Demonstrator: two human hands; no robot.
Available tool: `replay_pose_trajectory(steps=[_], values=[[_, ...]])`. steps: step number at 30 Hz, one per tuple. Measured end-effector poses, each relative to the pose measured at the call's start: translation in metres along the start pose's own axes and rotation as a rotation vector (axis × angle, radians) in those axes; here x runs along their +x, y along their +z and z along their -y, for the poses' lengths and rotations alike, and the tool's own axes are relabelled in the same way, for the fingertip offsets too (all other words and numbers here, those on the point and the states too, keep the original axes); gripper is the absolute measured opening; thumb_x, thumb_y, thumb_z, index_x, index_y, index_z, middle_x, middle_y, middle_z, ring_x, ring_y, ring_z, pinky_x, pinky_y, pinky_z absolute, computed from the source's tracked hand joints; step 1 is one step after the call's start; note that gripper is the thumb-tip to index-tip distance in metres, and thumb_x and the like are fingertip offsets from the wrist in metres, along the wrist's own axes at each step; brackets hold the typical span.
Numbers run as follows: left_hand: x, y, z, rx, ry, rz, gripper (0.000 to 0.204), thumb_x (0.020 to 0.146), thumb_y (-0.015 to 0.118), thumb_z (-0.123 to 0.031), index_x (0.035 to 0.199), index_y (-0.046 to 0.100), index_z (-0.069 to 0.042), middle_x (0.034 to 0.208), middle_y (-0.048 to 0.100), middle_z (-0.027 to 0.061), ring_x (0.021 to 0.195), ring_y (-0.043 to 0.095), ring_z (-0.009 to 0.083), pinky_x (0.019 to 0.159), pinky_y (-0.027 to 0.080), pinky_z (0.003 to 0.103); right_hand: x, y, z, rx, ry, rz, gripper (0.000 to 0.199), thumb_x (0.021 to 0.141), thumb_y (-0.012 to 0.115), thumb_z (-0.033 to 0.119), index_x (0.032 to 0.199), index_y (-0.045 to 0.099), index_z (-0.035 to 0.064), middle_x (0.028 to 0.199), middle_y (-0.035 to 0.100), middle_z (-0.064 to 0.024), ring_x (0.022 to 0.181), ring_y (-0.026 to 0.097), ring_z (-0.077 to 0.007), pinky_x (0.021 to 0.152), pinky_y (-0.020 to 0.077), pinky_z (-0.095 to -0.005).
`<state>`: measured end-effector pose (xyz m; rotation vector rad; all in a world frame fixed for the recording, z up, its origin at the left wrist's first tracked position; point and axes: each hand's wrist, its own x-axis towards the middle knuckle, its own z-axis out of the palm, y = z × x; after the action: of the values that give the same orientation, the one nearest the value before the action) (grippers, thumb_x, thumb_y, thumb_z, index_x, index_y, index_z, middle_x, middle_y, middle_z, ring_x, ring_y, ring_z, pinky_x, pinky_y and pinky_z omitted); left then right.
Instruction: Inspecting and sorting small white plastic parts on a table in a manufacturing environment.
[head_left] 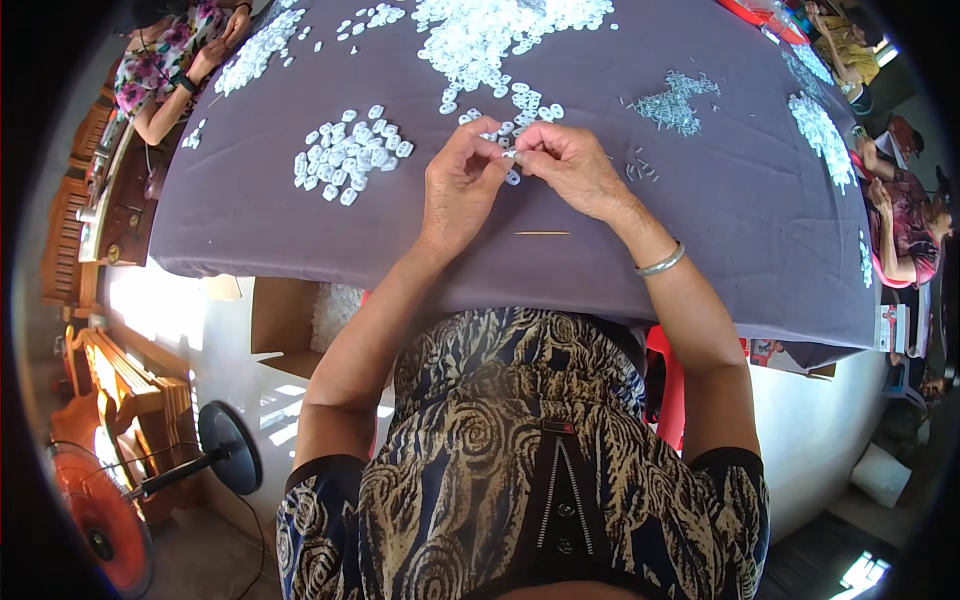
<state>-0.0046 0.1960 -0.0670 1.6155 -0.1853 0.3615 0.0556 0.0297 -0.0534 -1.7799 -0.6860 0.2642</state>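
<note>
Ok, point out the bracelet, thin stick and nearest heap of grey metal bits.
Bracelet [662, 263]: head view, middle of its visible band.
Thin stick [543, 233]: head view, middle of its length.
Heap of grey metal bits [676, 107]: head view, its dense middle.

Left: brown wooden cabinet. Nearer: slatted wooden bench; lower left, fan, orange head, black base. Floor pale, smooth at right. Strong light patch beside bench; smaller bright streaks farther right.

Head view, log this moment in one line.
left hand: at small white piece | right hand: pinching same piece | left: white pieces cluster | right: small metal pieces | front: thin stick
</note>
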Motion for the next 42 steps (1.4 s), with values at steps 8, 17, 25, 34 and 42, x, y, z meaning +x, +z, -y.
replay_pose_trajectory(steps=[8,17,25,34,42], values=[[0.000,-0.002,-0.002,-0.078,-0.079,0.097,0.034,0.085,0.060,0.006,0.118,0.056,-0.003,0.086,0.061,0.0001,0.075,0.055,0.0054,0.069,0.047,0.021,-0.004,0.001,0.003,0.025,-0.042,-0.005,0.004,0.085,0.055,0.001,0.085,0.059,0.0025,0.070,0.048,0.0070,0.063,0.040,-0.0019,0.055,0.0351,-0.0211],[0.000,-0.003,0.000,-0.112,-0.054,0.104,0.031,0.086,0.062,0.005,0.114,0.056,-0.004,0.083,0.060,-0.0023,0.073,0.053,0.0038,0.064,0.044,0.020,-0.006,0.002,0.001,0.032,-0.061,-0.005,0.004,0.085,0.056,0.001,0.082,0.057,0.0025,0.068,0.047,0.0076,0.062,0.039,-0.0009,0.052,0.0332,-0.0203],[0.002,-0.006,0.001,-0.075,-0.083,0.085,0.031,0.086,0.060,0.005,0.116,0.056,-0.004,0.081,0.059,-0.0030,0.071,0.052,0.0040,0.064,0.045,0.019,-0.002,0.006,-0.001,-0.053,-0.102,-0.024,0.003,0.087,0.056,0.002,0.084,0.058,0.0033,0.066,0.047,0.0068,0.061,0.040,-0.0012,0.051,0.0344,-0.0206],[-0.003,-0.003,0.015,0.002,0.003,0.058,0.033,0.086,0.060,0.007,0.116,0.055,-0.006,0.081,0.058,-0.0046,0.072,0.050,0.0015,0.063,0.042,0.017,-0.010,0.005,0.009,-0.102,-0.037,-0.031,0.003,0.087,0.058,0.003,0.084,0.058,0.0040,0.063,0.047,0.0051,0.058,0.040,-0.0011,0.050,0.0344,-0.0212],[-0.003,-0.004,0.011,-0.034,-0.020,0.077,0.032,0.087,0.059,0.007,0.116,0.055,-0.005,0.086,0.059,-0.0034,0.078,0.053,0.0026,0.069,0.045,0.018,-0.007,0.006,0.010,-0.030,-0.046,-0.014,0.005,0.087,0.059,0.004,0.083,0.057,0.0031,0.064,0.048,0.0064,0.058,0.041,-0.0011,0.051,0.0344,-0.0204]])
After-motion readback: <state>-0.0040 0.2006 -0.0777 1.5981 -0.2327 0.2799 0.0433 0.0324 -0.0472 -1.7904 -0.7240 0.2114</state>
